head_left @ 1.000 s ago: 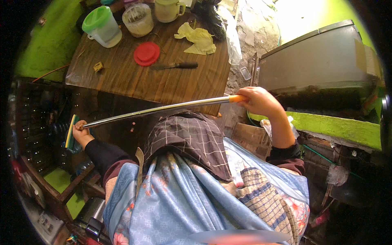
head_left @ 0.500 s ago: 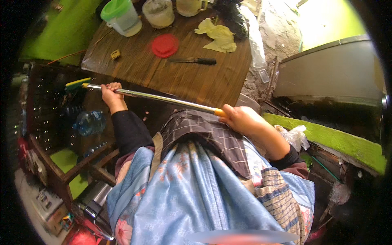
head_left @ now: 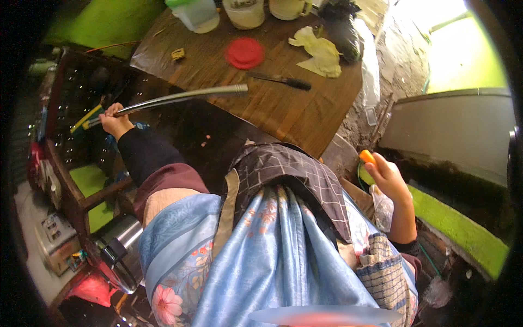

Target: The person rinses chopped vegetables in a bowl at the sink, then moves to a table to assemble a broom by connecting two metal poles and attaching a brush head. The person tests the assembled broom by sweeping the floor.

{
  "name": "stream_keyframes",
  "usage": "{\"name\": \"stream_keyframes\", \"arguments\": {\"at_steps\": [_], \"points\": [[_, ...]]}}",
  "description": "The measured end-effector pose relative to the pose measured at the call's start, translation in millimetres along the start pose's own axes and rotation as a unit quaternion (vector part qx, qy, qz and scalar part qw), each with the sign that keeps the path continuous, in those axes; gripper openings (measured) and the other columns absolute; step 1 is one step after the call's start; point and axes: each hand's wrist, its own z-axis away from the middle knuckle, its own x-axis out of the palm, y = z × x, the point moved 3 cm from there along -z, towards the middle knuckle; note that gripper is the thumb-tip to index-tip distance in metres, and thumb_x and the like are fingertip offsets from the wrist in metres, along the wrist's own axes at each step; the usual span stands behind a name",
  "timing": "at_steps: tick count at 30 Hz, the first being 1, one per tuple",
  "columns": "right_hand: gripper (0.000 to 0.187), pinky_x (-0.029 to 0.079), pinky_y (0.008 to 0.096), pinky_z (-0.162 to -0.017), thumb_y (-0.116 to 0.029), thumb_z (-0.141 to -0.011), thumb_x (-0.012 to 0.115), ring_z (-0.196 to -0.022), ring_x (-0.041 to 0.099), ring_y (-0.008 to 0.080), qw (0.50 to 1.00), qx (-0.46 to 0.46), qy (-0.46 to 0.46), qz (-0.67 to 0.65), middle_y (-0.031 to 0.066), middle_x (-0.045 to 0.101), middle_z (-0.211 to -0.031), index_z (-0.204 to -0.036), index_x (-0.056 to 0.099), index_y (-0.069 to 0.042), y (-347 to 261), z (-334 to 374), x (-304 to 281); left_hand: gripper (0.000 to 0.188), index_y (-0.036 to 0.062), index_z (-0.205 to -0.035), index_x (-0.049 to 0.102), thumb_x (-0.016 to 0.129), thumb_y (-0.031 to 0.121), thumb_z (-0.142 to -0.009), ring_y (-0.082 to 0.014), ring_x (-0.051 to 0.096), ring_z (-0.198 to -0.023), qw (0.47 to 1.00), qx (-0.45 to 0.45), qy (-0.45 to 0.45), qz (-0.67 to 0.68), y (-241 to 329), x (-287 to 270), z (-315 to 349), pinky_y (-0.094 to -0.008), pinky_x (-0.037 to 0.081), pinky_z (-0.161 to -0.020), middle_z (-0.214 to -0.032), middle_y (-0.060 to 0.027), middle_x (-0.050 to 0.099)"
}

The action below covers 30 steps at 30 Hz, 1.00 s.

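On the left I see the left hand point(head_left: 116, 121) gripping one silver metal pole point(head_left: 177, 97); on the far brown wooden table point(head_left: 275, 115), one round red lid point(head_left: 244, 53), one black-handled knife point(head_left: 297, 83); right, the right hand point(head_left: 389, 180) clasping one orange handle point(head_left: 368, 157).

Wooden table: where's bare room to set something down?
Free on the wooden table: between the knife and near right corner; also between red lid and small yellow object. Crowded: far edge, from green-lidded container to black plastic bag.

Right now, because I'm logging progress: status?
Left hand grips metal pole near its yellow-edged head. Right hand holds orange end piece, apart from pole. Knife lies on table ahead.
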Motion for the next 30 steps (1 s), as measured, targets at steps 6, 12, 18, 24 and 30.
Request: {"name": "stream_keyframes", "arguments": {"at_steps": [6,12,18,24,30], "points": [[0.038,0.043,0.0424,-0.078,-0.033,-0.088,0.045,-0.094,0.056,0.0372,0.998,0.021,-0.034,-0.045,0.0240,0.058,-0.097,-0.115,0.044,-0.007,52,-101,63,0.036,0.0090,-0.070,0.036,0.038,0.036,-0.094,-0.0091,0.029,-0.043,0.983,-0.089,-0.097,0.126,17,52,11,-0.0237,0.029,-0.042,-0.052,0.0013,0.030],[0.041,0.043,0.0418,-0.080,-0.031,-0.083,0.048,-0.096,0.056,0.0371,0.995,-0.005,-0.081,-0.051,0.0233,0.058,-0.100,-0.116,0.044,-0.007,45,-174,125,0.037,0.0079,-0.071,0.036,0.037,0.037,-0.095,-0.0089,0.032,-0.043,0.963,-0.132,-0.096,0.216,19,51,36,-0.0232,0.031,-0.043,-0.052,0.0023,0.032],[0.040,0.047,0.0351,-0.071,-0.030,-0.082,0.057,-0.082,0.061,0.0249,0.976,-0.034,-0.090,-0.198,0.0143,0.062,-0.090,-0.114,0.047,-0.007,15,-182,148,0.037,0.0085,-0.067,0.035,0.037,0.034,-0.094,-0.0110,0.032,-0.041,0.969,-0.141,-0.012,0.205,20,18,43,-0.0225,0.032,-0.041,-0.050,0.0008,0.031],[0.037,0.047,0.0306,-0.067,-0.027,-0.082,0.059,-0.073,0.060,0.0177,0.961,-0.073,-0.096,-0.248,0.0093,0.062,-0.083,-0.112,0.049,-0.007,0,-178,159,0.033,0.0084,-0.070,0.033,0.032,0.029,-0.096,-0.0118,0.034,-0.039,0.933,-0.189,0.083,0.296,2,-14,46,-0.0234,0.034,-0.037,-0.052,-0.0010,0.032],[0.025,0.043,0.0235,-0.053,-0.014,-0.084,0.052,-0.062,0.053,0.0095,0.940,-0.047,-0.081,-0.327,0.0016,0.054,-0.077,-0.107,0.047,-0.006,10,-185,169,0.035,0.0096,-0.063,0.035,0.042,0.027,-0.093,-0.0082,0.037,-0.040,0.962,-0.247,0.002,0.113,-34,-9,59,-0.0215,0.032,-0.039,-0.052,0.0009,0.036]]}}
